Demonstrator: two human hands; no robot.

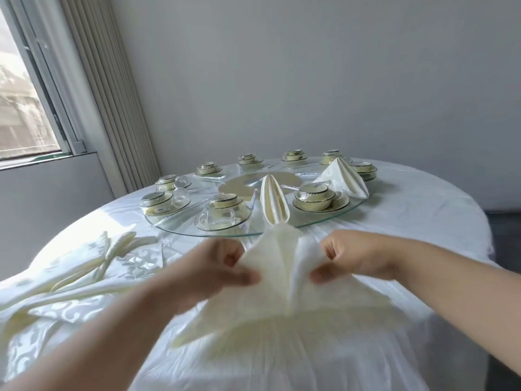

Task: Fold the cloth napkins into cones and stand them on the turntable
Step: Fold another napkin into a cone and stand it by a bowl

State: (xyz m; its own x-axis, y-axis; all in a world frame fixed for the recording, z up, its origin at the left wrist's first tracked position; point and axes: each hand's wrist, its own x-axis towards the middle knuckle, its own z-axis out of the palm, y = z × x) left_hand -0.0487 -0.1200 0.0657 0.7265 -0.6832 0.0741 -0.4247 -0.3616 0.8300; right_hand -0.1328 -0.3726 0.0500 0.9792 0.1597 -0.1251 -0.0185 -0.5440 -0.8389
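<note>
While both forearms reach in low, left hand (217,266) and right hand (352,256) each pinch a top edge of the cream napkin (270,294), fingers curled, blurred. Napkin fans over the tabletop (408,215), short of the glass turntable (315,218). Folded cone (273,203) and fan-fold napkin (342,176) stand there among bowl sets (313,196). Spare napkins (84,266) lie left.
</note>
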